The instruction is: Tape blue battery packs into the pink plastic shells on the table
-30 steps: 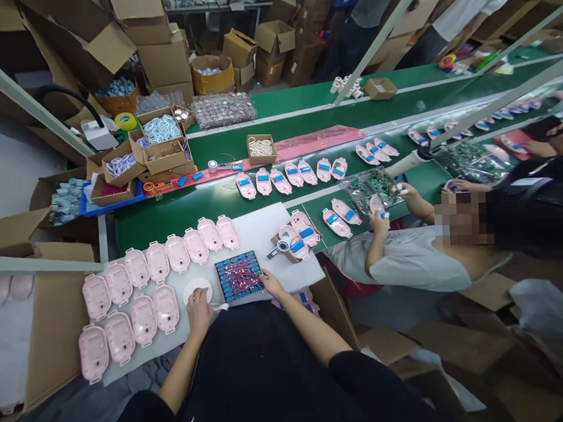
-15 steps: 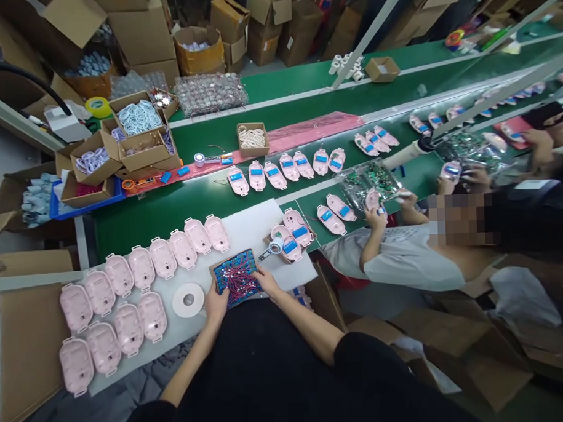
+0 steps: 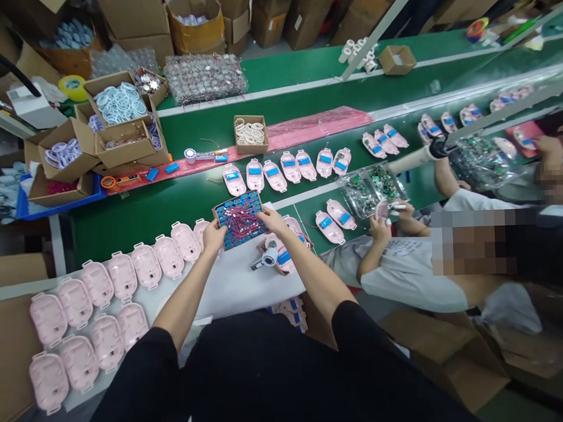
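Between my two hands is a shallow cardboard box of blue batteries with red wires (image 3: 242,218), held above the far edge of the white foam sheet (image 3: 233,283). My left hand (image 3: 214,236) grips its left side, and my right hand (image 3: 272,220) grips the right side. Below my right forearm, pink housings with blue batteries (image 3: 283,255) sit partly hidden, with a small round-headed device (image 3: 268,257) beside them. Rows of pink plastic housings (image 3: 148,265) lie on the left part of the foam sheet.
Pink housings with batteries (image 3: 275,176) line the green conveyor (image 3: 188,196). A small box of white rings (image 3: 251,133) stands beyond. Boxes of coloured rings (image 3: 121,103) fill the back left. At right, a co-worker's hands (image 3: 381,226) hold a part beside bagged circuit boards (image 3: 368,186).
Both hands have carried the battery box forward, away from my body, toward the conveyor. My view has shifted, and my arms now cover the tape roll and part of the housings.
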`<state>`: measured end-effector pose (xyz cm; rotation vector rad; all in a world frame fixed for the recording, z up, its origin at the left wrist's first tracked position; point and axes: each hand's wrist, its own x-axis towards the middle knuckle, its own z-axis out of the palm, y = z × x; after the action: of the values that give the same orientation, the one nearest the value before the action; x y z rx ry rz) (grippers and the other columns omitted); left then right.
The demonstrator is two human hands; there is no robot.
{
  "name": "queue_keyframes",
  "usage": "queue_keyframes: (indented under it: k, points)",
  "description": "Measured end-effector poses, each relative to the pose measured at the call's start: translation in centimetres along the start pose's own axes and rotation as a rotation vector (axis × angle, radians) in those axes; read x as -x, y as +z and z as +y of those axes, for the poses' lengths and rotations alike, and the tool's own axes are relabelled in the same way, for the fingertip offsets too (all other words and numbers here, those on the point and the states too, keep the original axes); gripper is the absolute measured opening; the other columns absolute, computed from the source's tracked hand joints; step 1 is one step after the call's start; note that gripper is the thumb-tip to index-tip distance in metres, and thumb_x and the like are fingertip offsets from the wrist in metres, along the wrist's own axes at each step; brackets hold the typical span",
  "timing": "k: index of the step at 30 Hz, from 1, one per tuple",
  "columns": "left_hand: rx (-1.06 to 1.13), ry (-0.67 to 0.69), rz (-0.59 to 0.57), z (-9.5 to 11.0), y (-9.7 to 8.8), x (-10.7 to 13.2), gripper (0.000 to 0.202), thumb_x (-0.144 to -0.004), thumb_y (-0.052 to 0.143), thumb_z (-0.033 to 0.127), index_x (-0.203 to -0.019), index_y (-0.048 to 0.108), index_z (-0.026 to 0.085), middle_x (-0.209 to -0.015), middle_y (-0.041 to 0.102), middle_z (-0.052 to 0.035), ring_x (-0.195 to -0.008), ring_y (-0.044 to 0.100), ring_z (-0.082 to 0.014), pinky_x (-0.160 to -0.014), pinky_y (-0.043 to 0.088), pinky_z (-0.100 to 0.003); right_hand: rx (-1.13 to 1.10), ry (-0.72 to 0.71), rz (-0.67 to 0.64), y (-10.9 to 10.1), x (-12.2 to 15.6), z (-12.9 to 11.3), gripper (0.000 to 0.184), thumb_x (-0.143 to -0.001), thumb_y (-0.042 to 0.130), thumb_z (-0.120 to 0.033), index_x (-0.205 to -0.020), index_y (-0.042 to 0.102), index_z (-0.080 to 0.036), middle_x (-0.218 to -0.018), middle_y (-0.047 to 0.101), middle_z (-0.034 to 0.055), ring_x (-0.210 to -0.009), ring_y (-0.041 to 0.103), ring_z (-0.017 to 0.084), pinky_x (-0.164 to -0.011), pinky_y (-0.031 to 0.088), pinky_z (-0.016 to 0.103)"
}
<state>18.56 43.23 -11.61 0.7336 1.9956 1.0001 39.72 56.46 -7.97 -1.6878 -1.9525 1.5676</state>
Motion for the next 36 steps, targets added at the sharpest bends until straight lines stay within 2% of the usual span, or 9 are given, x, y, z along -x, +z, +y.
queue_keyframes:
  k: [4, 8, 13, 17, 21, 23, 27, 32, 36]
  points:
    - [-0.023, -0.069, -0.037, -1.0, 3.6, -2.4, 0.045, -0.078, 0.061, 0.027, -0.119, 0.076, 0.018, -0.099, 0.08, -0.0052, -0.091, 0.072, -0.0229, -0.089, 0.052, -0.031, 0.181, 0.068, -0.029, -0.9, -3.7, 1.3, 0.046, -0.093, 0.055, -0.05, -0.128, 0.071, -0.025, -0.094, 0.076, 0.0021, -0.077, 0.067, 0.02, -0.073, 0.056, 0.028]
    - [-0.075, -0.131, -0.118, -2.5, 4.7, -3.2, 0.039, -0.078, 0.062, 0.026, -0.113, 0.077, 0.018, -0.104, 0.08, -0.0066, -0.099, 0.072, -0.0258, -0.092, 0.052, -0.033, 0.497, 0.095, -0.09, -1.0, -5.1, 3.2, 0.049, -0.094, 0.056, -0.055, -0.118, 0.075, -0.017, -0.107, 0.078, 0.0133, -0.099, 0.07, 0.029, -0.089, 0.052, 0.033]
    - [-0.127, -0.122, -0.189, -3.0, 4.3, -1.6, 0.047, -0.079, 0.067, 0.023, -0.125, 0.07, 0.022, -0.124, 0.076, -0.0088, -0.117, 0.069, -0.031, -0.103, 0.05, -0.04, 0.585, -0.106, -0.066, -1.6, -1.2, 5.9, 0.047, -0.099, 0.055, -0.047, -0.134, 0.066, -0.017, -0.125, 0.073, 0.0146, -0.117, 0.066, 0.029, -0.104, 0.047, 0.036]
    - [-0.1, -0.097, -0.198, -5.2, 3.6, 4.7, 0.059, -0.082, 0.063, 0.021, -0.141, 0.059, 0.022, -0.14, 0.068, -0.0104, -0.121, 0.068, -0.0275, -0.108, 0.05, -0.041, 0.505, -0.318, 0.033, -0.4, 6.3, 9.5, 0.054, -0.098, 0.059, -0.05, -0.142, 0.06, -0.019, -0.14, 0.063, 0.0148, -0.133, 0.056, 0.028, -0.116, 0.04, 0.04]
    - [-0.072, -0.111, -0.179, -9.4, 1.3, 13.7, 0.061, -0.086, 0.055, 0.018, -0.147, 0.052, 0.018, -0.143, 0.066, -0.0122, -0.114, 0.07, -0.0203, -0.106, 0.053, -0.037, 0.512, -0.225, -0.064, 1.5, 10.5, 11.8, 0.062, -0.094, 0.068, -0.047, -0.15, 0.055, -0.021, -0.147, 0.059, 0.0167, -0.134, 0.056, 0.032, -0.112, 0.044, 0.043]
    - [-0.073, -0.143, -0.158, -11.8, -0.5, 17.9, 0.058, -0.088, 0.051, 0.02, -0.146, 0.053, 0.017, -0.139, 0.068, -0.0121, -0.108, 0.072, -0.0182, -0.102, 0.055, -0.036, 0.509, -0.187, -0.122, 1.8, 10.2, 11.7, 0.06, -0.095, 0.068, -0.041, -0.151, 0.055, -0.021, -0.148, 0.059, 0.0169, -0.133, 0.058, 0.032, -0.11, 0.046, 0.042]
    - [-0.09, -0.23, -0.1, -16.4, -4.5, 24.0, 0.054, -0.09, 0.048, 0.026, -0.142, 0.056, 0.016, -0.134, 0.071, -0.0127, -0.1, 0.074, -0.0189, -0.093, 0.059, -0.035, 0.492, -0.307, -0.193, 1.6, 7.0, 9.4, 0.056, -0.093, 0.07, -0.03, -0.147, 0.061, -0.023, -0.151, 0.059, 0.0137, -0.137, 0.057, 0.029, -0.117, 0.04, 0.04]
    - [-0.138, -0.359, -0.006, -20.9, -8.4, 28.6, 0.048, -0.084, 0.051, 0.024, -0.129, 0.066, 0.016, -0.128, 0.075, -0.0118, -0.114, 0.072, -0.0248, -0.104, 0.055, -0.04, 0.548, -0.355, -0.318, 1.2, 2.8, 5.5, 0.054, -0.09, 0.07, -0.024, -0.144, 0.066, -0.024, -0.148, 0.063, 0.0089, -0.136, 0.059, 0.028, -0.118, 0.041, 0.038]
    - [-0.154, -0.449, 0.025, -23.4, -9.7, 31.6, 0.046, -0.08, 0.054, 0.023, -0.124, 0.069, 0.019, -0.122, 0.077, -0.0101, -0.107, 0.075, -0.0263, -0.099, 0.057, -0.041, 0.662, -0.32, -0.404, 1.2, 1.6, 4.1, 0.054, -0.09, 0.067, -0.021, -0.144, 0.066, -0.024, -0.141, 0.068, 0.0089, -0.129, 0.065, 0.029, -0.112, 0.046, 0.036]
